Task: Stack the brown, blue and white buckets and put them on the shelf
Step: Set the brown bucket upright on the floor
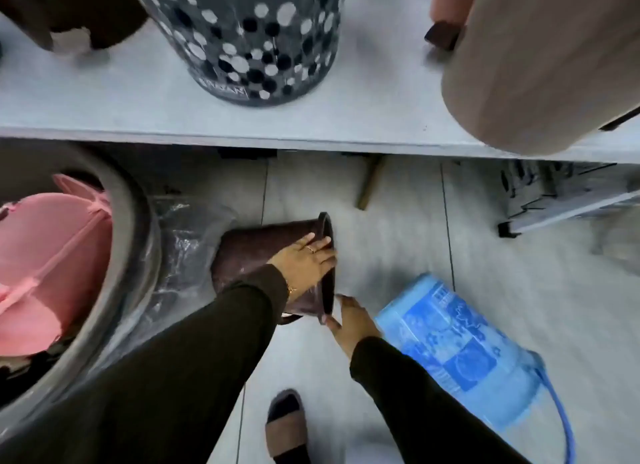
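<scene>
The brown bucket [249,249] lies on its side on the grey floor, its mouth facing right. My left hand [306,261] rests over its upper wall with fingers on the rim. My right hand [351,325] pinches the lower part of the rim from the right. The blue bucket [457,356] lies on its side on the floor to the right, its blue handle trailing toward the bottom edge. No white bucket is in view. The grey shelf [311,117] runs across the top, above both buckets.
On the shelf stand a dark bin with white and black dots [242,38], a tan bin [554,58] at right and a dark object [69,10] at left. A large grey tub [114,256] with pink items sits at left, wrapped in plastic. My sandalled foot [287,425] is below.
</scene>
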Motion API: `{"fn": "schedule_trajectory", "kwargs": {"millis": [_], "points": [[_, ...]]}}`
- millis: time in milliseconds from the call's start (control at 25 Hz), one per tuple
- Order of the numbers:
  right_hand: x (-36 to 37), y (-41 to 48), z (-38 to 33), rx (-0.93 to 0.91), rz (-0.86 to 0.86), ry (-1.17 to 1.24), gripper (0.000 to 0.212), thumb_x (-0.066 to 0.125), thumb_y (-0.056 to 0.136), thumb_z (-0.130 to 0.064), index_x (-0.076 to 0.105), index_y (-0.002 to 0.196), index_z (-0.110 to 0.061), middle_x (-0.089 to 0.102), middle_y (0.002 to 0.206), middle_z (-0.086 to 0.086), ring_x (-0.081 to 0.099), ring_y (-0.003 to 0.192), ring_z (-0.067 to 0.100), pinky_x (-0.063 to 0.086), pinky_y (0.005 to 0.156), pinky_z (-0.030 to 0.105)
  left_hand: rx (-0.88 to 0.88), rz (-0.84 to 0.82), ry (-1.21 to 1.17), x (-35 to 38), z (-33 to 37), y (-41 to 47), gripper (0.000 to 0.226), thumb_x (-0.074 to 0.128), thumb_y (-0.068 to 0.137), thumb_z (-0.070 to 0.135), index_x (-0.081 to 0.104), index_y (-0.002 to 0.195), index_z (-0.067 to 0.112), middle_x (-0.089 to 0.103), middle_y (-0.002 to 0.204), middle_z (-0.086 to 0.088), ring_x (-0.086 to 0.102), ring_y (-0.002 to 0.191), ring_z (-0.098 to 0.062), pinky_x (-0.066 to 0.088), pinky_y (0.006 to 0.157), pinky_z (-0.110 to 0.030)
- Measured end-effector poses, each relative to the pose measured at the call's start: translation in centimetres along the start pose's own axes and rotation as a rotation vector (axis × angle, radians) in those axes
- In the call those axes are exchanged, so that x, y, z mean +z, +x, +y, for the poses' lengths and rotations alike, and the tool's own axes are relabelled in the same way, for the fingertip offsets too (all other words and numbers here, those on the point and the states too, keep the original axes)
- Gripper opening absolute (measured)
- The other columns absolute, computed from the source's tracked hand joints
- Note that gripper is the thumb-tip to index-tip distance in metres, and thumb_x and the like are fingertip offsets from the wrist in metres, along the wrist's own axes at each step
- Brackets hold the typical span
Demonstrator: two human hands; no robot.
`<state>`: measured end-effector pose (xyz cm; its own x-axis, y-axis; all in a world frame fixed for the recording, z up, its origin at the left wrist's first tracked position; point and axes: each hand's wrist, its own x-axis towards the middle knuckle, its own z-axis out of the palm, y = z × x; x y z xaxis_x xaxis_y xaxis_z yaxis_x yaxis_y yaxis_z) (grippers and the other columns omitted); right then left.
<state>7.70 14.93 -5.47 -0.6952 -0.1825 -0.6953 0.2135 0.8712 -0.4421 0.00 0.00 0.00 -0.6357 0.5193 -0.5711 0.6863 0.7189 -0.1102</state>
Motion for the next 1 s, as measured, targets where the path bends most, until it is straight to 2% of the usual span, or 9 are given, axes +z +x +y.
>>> {"fn": "schedule_trajectory", "kwargs": {"millis": [80,200,320,440,520,600,840,960,1000], "points": [[2.2,2.9,0.1,0.019,0.025,0.144,0.051,0.055,0.095,-0.036,0.051,0.137,-0.007,0.056,0.139,0.015,0.053,0.128,0.033,0.041,0.108,0.038,0.091,-0.008,0.065,1.5,-0.6,3.1,0.049,0.032,0.101,0.01,0.031,0.149,0.014,0.026,0.161,-0.003,0.012,0.151,-0.025,0.005,0.123,-0.045],[3.8,5.1,-0.2,0.014,0.059,0.353,0.023,0.06,0.095,-0.027,0.064,0.098,-0.004,0.07,0.11,0.021,0.066,0.102,0.036,0.052,0.092,0.041,0.147,-0.068,0.084,2.2,-1.6,4.6,0.041,0.037,0.099,0.014,0.047,0.139,0.013,0.043,0.151,-0.005,0.023,0.148,-0.028,0.011,0.124,-0.045],[2.7,4.3,-0.8,-0.105,0.095,0.427,0.017,0.062,0.094,-0.02,0.067,0.093,-0.004,0.074,0.095,0.013,0.068,0.087,0.026,0.054,0.081,0.033,0.151,0.001,0.125,1.5,-3.0,3.5,0.036,0.039,0.097,0.01,0.056,0.128,0.013,0.057,0.137,-0.007,0.043,0.138,-0.027,0.018,0.122,-0.041],[-0.4,2.6,-2.4,-0.311,0.187,0.206,0.021,0.057,0.095,-0.025,0.068,0.101,-0.008,0.072,0.092,0.009,0.067,0.084,0.025,0.049,0.077,0.027,0.138,0.019,0.026,-0.8,-6.3,0.6,0.032,0.047,0.093,0.007,0.065,0.116,0.02,0.065,0.121,-0.004,0.06,0.119,-0.027,0.038,0.113,-0.041],[-2.1,1.5,-3.8,-0.431,0.186,-0.151,0.027,0.05,0.098,-0.025,0.065,0.116,-0.011,0.072,0.106,0.011,0.068,0.094,0.031,0.052,0.08,0.033,0.097,-0.049,-0.07,-1.2,-7.5,-2.5,0.027,0.054,0.089,0.012,0.068,0.11,0.023,0.068,0.114,-0.004,0.065,0.108,-0.031,0.054,0.092,-0.04],[-2.6,0.8,-4.9,-0.513,0.149,-0.464,0.028,0.045,0.099,-0.017,0.06,0.122,-0.012,0.069,0.116,0.011,0.067,0.1,0.034,0.054,0.082,0.039,0.022,-0.098,-0.145,0.1,-6.7,-5.2,0.027,0.052,0.09,0.012,0.068,0.109,0.021,0.069,0.111,-0.005,0.067,0.103,-0.032,0.056,0.082,-0.038],[-0.3,2.1,-3.8,-0.477,0.021,-0.754,0.027,0.045,0.094,-0.003,0.063,0.112,-0.01,0.07,0.111,0.012,0.067,0.098,0.034,0.055,0.081,0.041,-0.256,-0.197,-0.331,5.4,-0.5,-5.5,0.033,0.044,0.093,0.0,0.065,0.114,0.014,0.067,0.119,-0.008,0.064,0.112,-0.033,0.054,0.088,-0.043],[0.9,2.5,-2.9,-0.495,0.157,-0.809,0.019,0.061,0.086,-0.009,0.071,0.101,-0.015,0.075,0.098,0.007,0.071,0.093,0.026,0.056,0.078,0.034,-0.28,-0.172,-0.326,7.1,1.3,-4.9,0.035,0.043,0.091,-0.003,0.06,0.117,0.011,0.067,0.118,-0.009,0.064,0.111,-0.033,0.054,0.086,-0.043],[1.2,2.6,-2.6,-0.52,0.22,-0.802,0.023,0.064,0.085,-0.011,0.071,0.105,-0.017,0.075,0.102,0.006,0.07,0.102,0.025,0.054,0.088,0.032,-0.308,-0.148,-0.334,7.6,1.6,-5.0,0.036,0.042,0.091,-0.003,0.057,0.121,0.011,0.066,0.12,-0.009,0.063,0.112,-0.033,0.054,0.087,-0.042]]}}
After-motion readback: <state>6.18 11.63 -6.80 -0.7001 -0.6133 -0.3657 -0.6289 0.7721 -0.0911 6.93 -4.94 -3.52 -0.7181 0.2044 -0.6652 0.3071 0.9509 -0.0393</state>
